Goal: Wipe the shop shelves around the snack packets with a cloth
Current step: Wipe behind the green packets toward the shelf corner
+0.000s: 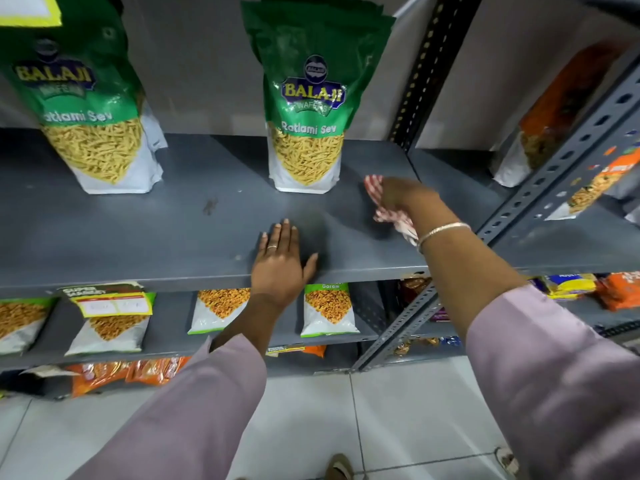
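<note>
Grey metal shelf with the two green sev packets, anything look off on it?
A dark brownish smudge marks the grey metal shelf between the two upright green packets. Nothing looks spilled.

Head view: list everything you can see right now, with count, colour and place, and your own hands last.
Ratlami Sev packets: two, green and white, upright at the back of the grey shelf.
Cloth: one, red and white, on the shelf right of the nearer packet.
Dark smudge: one, on the shelf between the packets.
Lower-shelf packets: several, green and white.
Orange packets: several, bottom shelf and the right-hand rack.
Slotted uprights: grey, right side.
Floor tiles: white.
Left hand: flat on the shelf's front edge, ring on a finger.
Right hand: gripping the cloth, bangle at the wrist; blurred.
</note>
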Tool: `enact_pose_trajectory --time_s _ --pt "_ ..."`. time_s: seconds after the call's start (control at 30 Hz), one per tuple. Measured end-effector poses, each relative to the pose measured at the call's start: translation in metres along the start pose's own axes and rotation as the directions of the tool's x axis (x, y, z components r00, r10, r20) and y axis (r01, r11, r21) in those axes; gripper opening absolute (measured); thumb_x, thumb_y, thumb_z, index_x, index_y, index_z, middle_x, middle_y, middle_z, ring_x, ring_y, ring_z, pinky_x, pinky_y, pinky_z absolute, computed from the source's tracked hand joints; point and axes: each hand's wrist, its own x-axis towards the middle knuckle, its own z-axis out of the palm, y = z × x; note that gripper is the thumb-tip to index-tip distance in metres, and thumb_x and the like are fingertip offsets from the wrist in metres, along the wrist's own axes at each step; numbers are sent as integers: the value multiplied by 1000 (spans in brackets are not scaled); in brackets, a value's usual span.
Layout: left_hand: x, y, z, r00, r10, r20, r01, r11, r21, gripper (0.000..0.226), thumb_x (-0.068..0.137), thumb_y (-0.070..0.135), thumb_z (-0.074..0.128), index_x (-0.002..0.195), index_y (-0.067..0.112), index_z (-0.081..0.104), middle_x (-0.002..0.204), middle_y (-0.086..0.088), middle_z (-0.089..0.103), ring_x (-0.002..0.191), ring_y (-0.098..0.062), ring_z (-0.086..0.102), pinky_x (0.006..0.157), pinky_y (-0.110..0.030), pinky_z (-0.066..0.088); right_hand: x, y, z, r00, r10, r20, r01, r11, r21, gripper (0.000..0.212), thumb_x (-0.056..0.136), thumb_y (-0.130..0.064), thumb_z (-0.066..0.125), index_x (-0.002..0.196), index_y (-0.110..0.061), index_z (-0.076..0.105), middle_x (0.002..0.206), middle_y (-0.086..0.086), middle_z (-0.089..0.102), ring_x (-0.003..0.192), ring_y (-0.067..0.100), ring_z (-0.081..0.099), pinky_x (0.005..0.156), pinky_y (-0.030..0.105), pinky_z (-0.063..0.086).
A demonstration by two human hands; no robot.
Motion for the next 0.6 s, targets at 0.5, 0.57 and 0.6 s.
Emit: enact_pose_trajectory --time_s 0.5,0.57,0.6 --pt "4 -3 7 999 11 34 -11 1000 11 72 91 52 13 146 4 11 156 -14 7 143 -25 5 116 -38 -2 72 31 56 960 50 -276 -28 996 84 60 95 -36 45 149 -23 24 156 25 11 143 44 13 116 54 15" --pt "5 -5 8 1000 2 21 -2 1000 21 71 93 51 16 146 5 7 156 -12 3 143 -23 1 116 -36 -4 86 43 53 962 118 -245 -103 992 74 82 86 -34 59 151 -17 12 156 28 7 143 48 9 116 56 14" --pt "5 -5 9 1000 5 25 -5 1000 24 70 94 51 15 146 5 6 156 -12 3 143 -23 0 116 -36 -3 97 48 50 957 133 -259 -113 989 91 84 86 -34 57 152 -14 10 157 26 5 144 48 7 117 57 11"
